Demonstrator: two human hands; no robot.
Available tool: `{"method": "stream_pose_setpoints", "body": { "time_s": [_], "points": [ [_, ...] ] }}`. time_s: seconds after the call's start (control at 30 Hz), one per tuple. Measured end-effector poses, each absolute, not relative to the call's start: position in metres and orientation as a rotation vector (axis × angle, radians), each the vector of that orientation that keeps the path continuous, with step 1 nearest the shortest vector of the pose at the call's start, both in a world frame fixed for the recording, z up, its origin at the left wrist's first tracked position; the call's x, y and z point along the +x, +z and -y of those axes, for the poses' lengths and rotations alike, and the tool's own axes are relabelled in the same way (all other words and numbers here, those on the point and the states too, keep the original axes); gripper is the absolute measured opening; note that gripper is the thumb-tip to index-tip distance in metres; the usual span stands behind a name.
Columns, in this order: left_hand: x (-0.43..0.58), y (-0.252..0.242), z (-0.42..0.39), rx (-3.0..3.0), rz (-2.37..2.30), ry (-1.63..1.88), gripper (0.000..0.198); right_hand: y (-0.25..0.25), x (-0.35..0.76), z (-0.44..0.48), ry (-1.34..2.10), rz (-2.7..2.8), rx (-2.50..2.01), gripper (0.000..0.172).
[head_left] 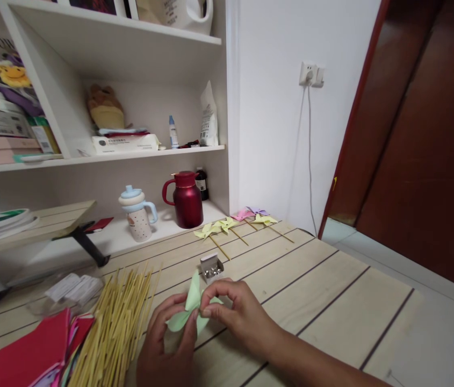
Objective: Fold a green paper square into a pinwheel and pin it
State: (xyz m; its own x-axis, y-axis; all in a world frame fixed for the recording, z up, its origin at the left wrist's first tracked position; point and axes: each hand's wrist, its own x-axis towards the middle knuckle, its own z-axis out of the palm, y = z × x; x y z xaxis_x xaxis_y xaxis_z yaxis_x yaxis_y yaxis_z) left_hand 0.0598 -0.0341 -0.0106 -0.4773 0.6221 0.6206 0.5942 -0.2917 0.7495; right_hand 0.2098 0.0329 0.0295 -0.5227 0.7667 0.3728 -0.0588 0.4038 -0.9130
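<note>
A light green paper pinwheel [193, 293] is up off the table between my two hands, its blades folded toward the middle. My left hand [170, 336] grips it from the left and below, thumb near the centre. Thumb and forefinger of my right hand [237, 314] pinch at its centre; whether a small pin is between them is hidden. Just beyond the hands stands a small open box [211, 260] of shiny metal pins. To the left lies a heap of thin wooden sticks [116, 322].
Finished yellow pinwheels [223, 224] and a pink one [243, 214], on sticks, lie at the table's back edge. Coloured paper sheets [25, 349] and a clear plastic bag [73, 290] are left. A red jug [188, 200] and spotted cup [138, 220] stand on the shelf.
</note>
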Motion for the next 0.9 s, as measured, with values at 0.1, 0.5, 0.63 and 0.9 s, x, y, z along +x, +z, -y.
{"method": "stream_pose_setpoints", "body": {
  "time_s": [0.1,0.5,0.63,0.9],
  "points": [
    [0.0598,-0.0104,0.0349,1.554,-1.879,1.916,0.009,0.0293,0.2104,-0.0333,1.247,1.809,-0.599,0.008],
    [0.0521,-0.0109,0.0346,1.918,-1.91,1.967,0.007,0.0308,0.21,-0.0331,1.313,1.767,-0.607,0.006],
    [0.0512,-0.0095,0.0354,1.944,-1.928,1.968,0.009,0.0293,0.2091,-0.0321,1.311,1.733,-0.628,0.006],
    [0.054,-0.0056,0.0363,1.956,-1.913,1.972,0.01,0.0279,0.208,-0.0313,1.327,1.709,-0.619,0.007]
  ]
}}
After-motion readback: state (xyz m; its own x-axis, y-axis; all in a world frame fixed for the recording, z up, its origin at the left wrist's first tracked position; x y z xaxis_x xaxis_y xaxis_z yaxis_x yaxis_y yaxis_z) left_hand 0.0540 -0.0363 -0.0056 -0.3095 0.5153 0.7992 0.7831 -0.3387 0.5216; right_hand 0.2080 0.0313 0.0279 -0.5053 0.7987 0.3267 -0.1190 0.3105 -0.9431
